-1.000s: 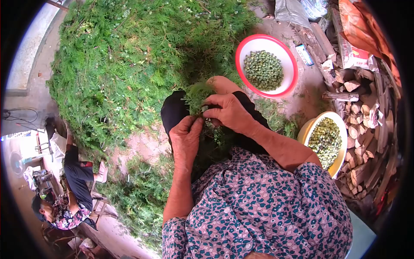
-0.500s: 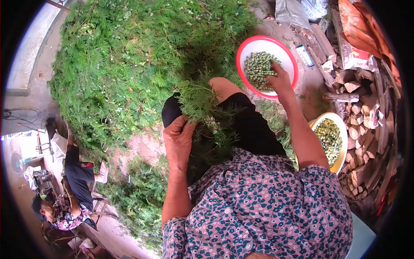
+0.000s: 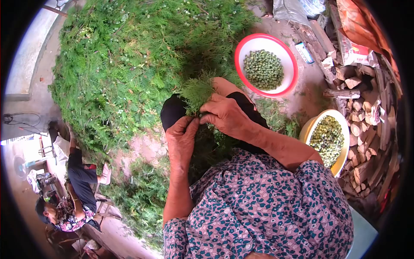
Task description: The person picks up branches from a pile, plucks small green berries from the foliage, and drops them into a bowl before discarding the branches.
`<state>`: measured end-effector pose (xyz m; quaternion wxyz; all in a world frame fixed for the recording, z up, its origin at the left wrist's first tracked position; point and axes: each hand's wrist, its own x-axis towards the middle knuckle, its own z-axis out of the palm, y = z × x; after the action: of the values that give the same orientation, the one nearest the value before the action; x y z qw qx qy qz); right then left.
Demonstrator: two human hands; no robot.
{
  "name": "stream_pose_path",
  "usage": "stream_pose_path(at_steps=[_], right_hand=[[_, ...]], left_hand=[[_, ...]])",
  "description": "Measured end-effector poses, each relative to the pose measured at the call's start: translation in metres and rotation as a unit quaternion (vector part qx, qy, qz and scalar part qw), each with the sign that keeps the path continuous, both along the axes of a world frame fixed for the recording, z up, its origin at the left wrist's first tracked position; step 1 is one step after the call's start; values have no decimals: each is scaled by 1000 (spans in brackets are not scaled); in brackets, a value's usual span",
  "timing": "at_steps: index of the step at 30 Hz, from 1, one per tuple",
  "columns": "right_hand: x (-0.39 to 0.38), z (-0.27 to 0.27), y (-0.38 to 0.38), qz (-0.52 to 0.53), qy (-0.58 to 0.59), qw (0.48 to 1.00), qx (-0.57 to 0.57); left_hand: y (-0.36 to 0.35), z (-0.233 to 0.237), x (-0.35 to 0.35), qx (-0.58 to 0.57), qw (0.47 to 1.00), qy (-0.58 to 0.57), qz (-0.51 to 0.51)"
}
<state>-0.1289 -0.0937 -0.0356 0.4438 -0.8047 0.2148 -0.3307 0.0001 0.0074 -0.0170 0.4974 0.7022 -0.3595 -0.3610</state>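
Observation:
My left hand (image 3: 183, 131) is closed on a leafy evergreen sprig (image 3: 196, 94), pinching it between thumb and fingers above my lap. Close against it, my right hand (image 3: 224, 114) has its thumb and fingers drawn together at the sprig's lower part; whatever lies between those fingertips is hidden. More dark green foliage rests on my lap below the hands, partly covered by them. To the right, a white basin with a red rim (image 3: 290, 64) holds a heap of small green cones (image 3: 263, 71).
A large pile of evergreen branches (image 3: 125, 64) spreads ahead. At right stand a yellow basin (image 3: 307, 131) of yellowish-green pieces (image 3: 328, 140) and stacked firewood (image 3: 358, 125). Another person (image 3: 71, 203) sits at the left, and loose sprigs (image 3: 144, 194) lie on the ground between us.
My right hand has left the red-rimmed basin, moved left to the sprig and closed its fingers there. My left hand has stayed in place with the sprig.

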Motion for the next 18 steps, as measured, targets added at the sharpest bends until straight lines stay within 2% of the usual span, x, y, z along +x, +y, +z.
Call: stream_pose_path(at_steps=[5, 6, 7, 8, 9, 11, 12, 14, 15, 17, 18], right_hand=[[-6, 6, -6, 36, -14, 999, 0], [-9, 13, -5, 62, 15, 974, 219], [-10, 17, -5, 85, 46, 899, 427], [-10, 16, -5, 90, 36, 895, 435], [-12, 16, -7, 91, 36, 896, 434], [-16, 20, -11, 121, 48, 886, 445], [-20, 25, -16, 123, 49, 886, 444], [-28, 38, -29, 105, 35, 872, 477], [-28, 37, -32, 106, 35, 872, 477], [-28, 36, -35, 91, -102, 858, 494], [-27, 36, -34, 92, -101, 858, 494]], left_hand=[[4, 10, -5, 7, 999, -41, -19], [4, 9, -6, 6, 999, -41, -16], [4, 9, -6, -31, 995, -88, -27], [4, 9, -7, -68, 988, -135, -38], [4, 10, -7, -68, 988, -135, -36], [4, 16, -8, -104, 953, -276, -72], [5, 17, -5, -104, 953, -277, -71], [9, 20, 5, -87, 888, -447, -68], [10, 22, 8, -87, 888, -447, -67], [12, 28, 14, -145, 800, -577, -71], [14, 29, 16, -140, 777, -608, -83]])
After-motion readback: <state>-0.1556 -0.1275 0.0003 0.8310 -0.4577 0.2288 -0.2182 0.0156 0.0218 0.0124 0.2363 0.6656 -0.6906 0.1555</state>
